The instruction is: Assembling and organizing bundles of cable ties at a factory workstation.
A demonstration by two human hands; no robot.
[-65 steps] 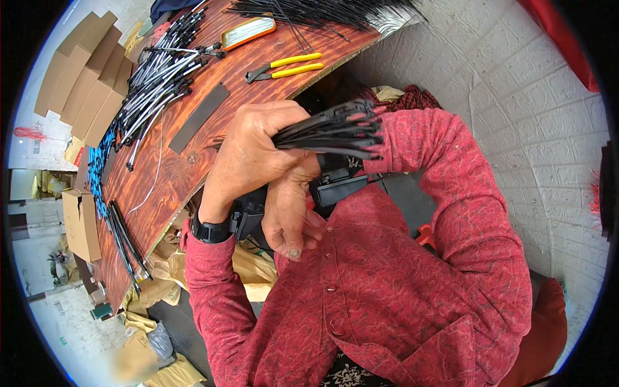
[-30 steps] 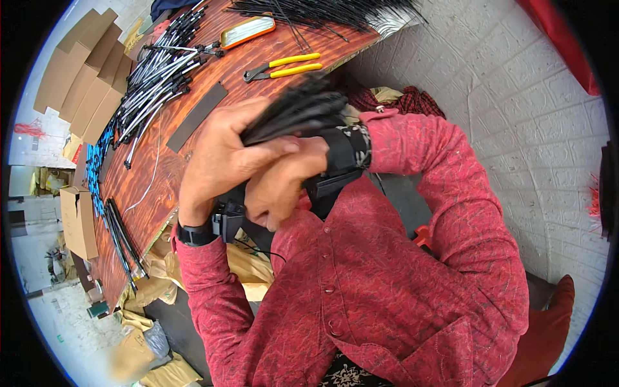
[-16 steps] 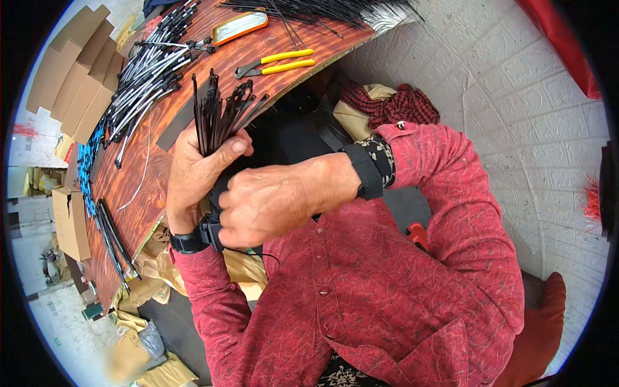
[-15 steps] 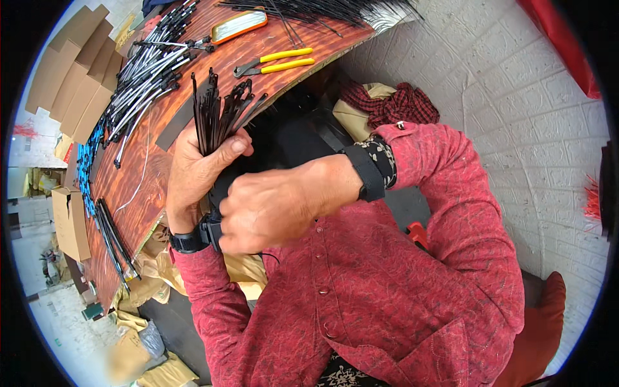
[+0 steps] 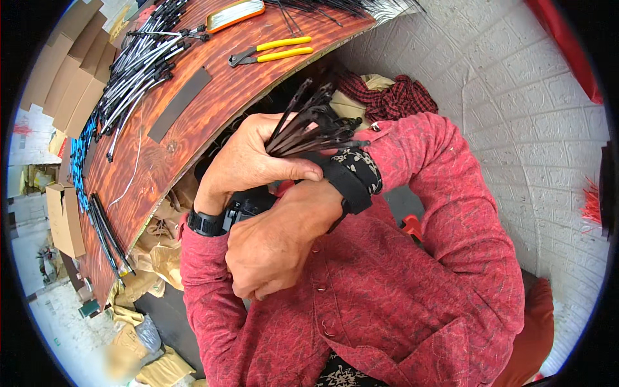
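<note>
Left hand [image 5: 248,158] was closed round a bunch [image 5: 309,132] of slim black strands, thumb stretched along below it, the knobbed ends fanning toward the right cuff [image 5: 358,166]. The right hand [image 5: 277,242] hung lower with fingers curled, its wrist crossing by the left thumb; I could not tell whether it gripped anything. The bunch was off the desk [image 5: 232,90], beyond its edge, before the chest. It looked light and springy, unlikely to break, though smooth strands might slide past one another in a slack hold; around the middle seemed the best place to grasp. The fanned ends, close to the cuff, could snag. The desk edge curved past the left hand, with pliers [image 5: 284,55] and a dark strip [image 5: 180,104] farther in. Most room lay rightward, toward the wall [image 5: 503,129], past a checked cloth [image 5: 406,97].
</note>
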